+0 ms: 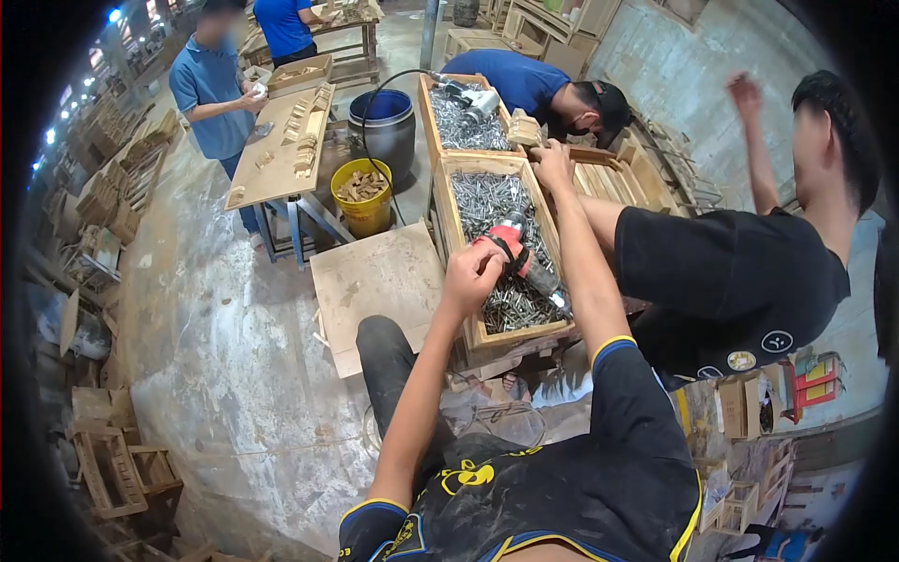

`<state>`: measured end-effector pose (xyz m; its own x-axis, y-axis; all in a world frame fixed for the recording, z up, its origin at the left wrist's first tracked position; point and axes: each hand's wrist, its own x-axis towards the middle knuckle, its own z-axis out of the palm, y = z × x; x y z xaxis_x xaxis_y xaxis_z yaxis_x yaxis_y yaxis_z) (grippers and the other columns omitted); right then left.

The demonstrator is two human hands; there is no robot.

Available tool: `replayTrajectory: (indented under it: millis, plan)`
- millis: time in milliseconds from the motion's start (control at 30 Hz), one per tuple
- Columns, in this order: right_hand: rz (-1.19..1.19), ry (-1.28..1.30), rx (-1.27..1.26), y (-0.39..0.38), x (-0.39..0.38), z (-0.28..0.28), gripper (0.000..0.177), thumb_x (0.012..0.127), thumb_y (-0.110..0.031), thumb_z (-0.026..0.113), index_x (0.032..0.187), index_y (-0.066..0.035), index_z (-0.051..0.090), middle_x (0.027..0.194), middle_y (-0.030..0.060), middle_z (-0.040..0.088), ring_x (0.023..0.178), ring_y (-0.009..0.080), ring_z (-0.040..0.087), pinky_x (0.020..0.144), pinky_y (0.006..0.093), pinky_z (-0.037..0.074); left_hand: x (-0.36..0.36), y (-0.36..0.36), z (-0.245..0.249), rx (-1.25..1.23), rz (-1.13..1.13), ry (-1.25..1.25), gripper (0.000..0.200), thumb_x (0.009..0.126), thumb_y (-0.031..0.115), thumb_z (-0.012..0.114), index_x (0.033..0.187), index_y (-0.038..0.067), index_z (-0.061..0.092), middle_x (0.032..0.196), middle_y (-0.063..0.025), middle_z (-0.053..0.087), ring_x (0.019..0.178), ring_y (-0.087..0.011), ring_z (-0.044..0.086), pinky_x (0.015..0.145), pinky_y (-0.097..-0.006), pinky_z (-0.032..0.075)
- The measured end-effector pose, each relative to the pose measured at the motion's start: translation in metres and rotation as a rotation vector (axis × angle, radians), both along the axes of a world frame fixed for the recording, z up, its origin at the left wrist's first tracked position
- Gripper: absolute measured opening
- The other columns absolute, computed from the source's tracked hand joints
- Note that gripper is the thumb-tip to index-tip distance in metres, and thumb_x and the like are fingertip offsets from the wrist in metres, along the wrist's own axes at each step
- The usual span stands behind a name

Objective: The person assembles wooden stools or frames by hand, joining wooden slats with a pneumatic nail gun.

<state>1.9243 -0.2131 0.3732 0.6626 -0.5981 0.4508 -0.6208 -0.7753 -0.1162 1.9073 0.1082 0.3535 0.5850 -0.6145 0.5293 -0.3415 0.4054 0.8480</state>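
My left hand (475, 272) is closed at the near box of screws, its fingers curled at the strap or body of a red and black power drill (515, 242). The drill lies over the loose metal screws (492, 199) in a wooden box (454, 201). Farther off, my right hand (554, 161) reaches past the box's far right corner, with its fingers bent beside a small stack of wooden pieces (525, 127). What the right fingers touch is too small to make out. A second box (431, 122) holds more screws and a white and grey tool (480, 105).
A co-worker in a blue shirt (515, 75) bends over at the far side. Another in black (740, 272) is close on my right. A yellow bucket (363, 211) of wood pieces, a dark barrel (398, 150) and a worktable (262, 178) stand left. A black hose (365, 112) crosses near the boxes.
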Motion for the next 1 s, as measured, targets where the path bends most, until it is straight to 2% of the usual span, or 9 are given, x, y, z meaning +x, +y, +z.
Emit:
replayTrajectory:
  millis: [67,200,333,367,633,733,867,933,1000]
  plan:
    - [0.004,-0.002,-0.009,-0.013,0.007,-0.015,0.028,0.077,-0.021,0.064,0.105,-0.025,0.069,0.128,0.0077,0.05,0.121,0.0314,0.042,0.093,0.055,0.041,0.002,0.0,0.003,0.007,-0.026,0.032,0.011,0.082,0.007,0.055,0.078,0.0,0.062,0.061,-0.0085,0.057,0.055,-0.017,0.054,0.054,-0.0292,0.043]
    - [0.028,0.019,-0.014,-0.018,0.006,-0.021,0.031,0.076,-0.021,0.066,0.107,-0.025,0.069,0.125,0.0074,0.054,0.12,0.0311,0.044,0.092,0.0539,0.042,0.002,-0.002,0.002,0.018,-0.031,0.02,0.011,0.082,0.006,0.054,0.077,0.0,0.062,0.061,-0.0082,0.057,0.055,-0.0163,0.054,0.053,-0.0291,0.043]
    - [0.071,-0.014,-0.094,-0.005,-0.004,-0.01,0.024,0.076,-0.022,0.067,0.099,-0.022,0.07,0.121,0.007,0.056,0.116,0.0297,0.047,0.089,0.0515,0.044,0.004,-0.002,0.003,0.039,-0.038,-0.027,0.013,0.084,0.006,0.053,0.077,-0.002,0.061,0.065,-0.0075,0.059,0.058,-0.0145,0.057,0.056,-0.028,0.045]
    - [0.084,-0.062,-0.171,-0.001,-0.005,-0.009,0.017,0.074,-0.023,0.07,0.089,-0.016,0.07,0.117,0.0072,0.058,0.111,0.0291,0.05,0.085,0.0463,0.047,0.005,-0.001,0.005,0.061,-0.055,-0.045,0.014,0.085,0.005,0.051,0.078,-0.003,0.06,0.068,-0.0066,0.06,0.062,-0.0129,0.059,0.058,-0.0267,0.047]
    - [0.113,-0.009,-0.172,0.01,-0.016,0.0,0.015,0.073,-0.022,0.072,0.084,-0.013,0.068,0.119,0.0064,0.053,0.115,0.0287,0.046,0.083,0.0485,0.047,0.001,0.002,0.011,0.134,-0.051,-0.093,0.016,0.086,0.003,0.049,0.077,-0.004,0.06,0.069,-0.0066,0.062,0.062,-0.0117,0.059,0.06,-0.0263,0.048]
    - [0.025,-0.134,-0.155,0.013,-0.01,0.002,0.015,0.08,-0.016,0.063,0.092,-0.007,0.062,0.112,0.0138,0.056,0.102,0.0347,0.055,0.078,0.0486,0.048,0.001,0.003,0.013,0.115,-0.041,-0.1,0.014,0.083,0.004,0.05,0.076,-0.003,0.061,0.066,-0.0071,0.061,0.06,-0.0129,0.059,0.058,-0.0277,0.047]
    - [0.018,-0.452,-0.005,0.073,-0.019,0.084,0.015,0.089,-0.013,0.052,0.096,-0.001,0.055,0.1,0.0211,0.058,0.091,0.0411,0.059,0.076,0.0493,0.048,-0.004,0.005,0.01,0.126,-0.045,-0.074,0.012,0.082,0.005,0.052,0.077,-0.001,0.061,0.064,-0.0078,0.061,0.058,-0.0136,0.058,0.056,-0.0283,0.046]
    - [0.222,-0.81,-0.421,0.117,-0.02,0.176,0.016,0.092,-0.017,0.053,0.093,-0.001,0.054,0.088,0.0197,0.059,0.079,0.0395,0.06,0.069,0.0479,0.047,0.0,0.006,0.012,0.178,-0.057,-0.091,0.014,0.082,0.001,0.048,0.076,-0.003,0.06,0.068,-0.0063,0.061,0.063,-0.0116,0.058,0.06,-0.0261,0.047]
    - [0.401,-1.001,-0.51,0.196,-0.059,0.286,0.014,0.087,-0.015,0.057,0.082,-0.002,0.059,0.074,0.0163,0.059,0.069,0.0333,0.057,0.063,0.0398,0.045,0.002,0.004,0.008,0.166,-0.022,-0.145,0.013,0.083,0.002,0.05,0.077,-0.002,0.06,0.067,-0.006,0.061,0.061,-0.012,0.058,0.058,-0.0268,0.047]
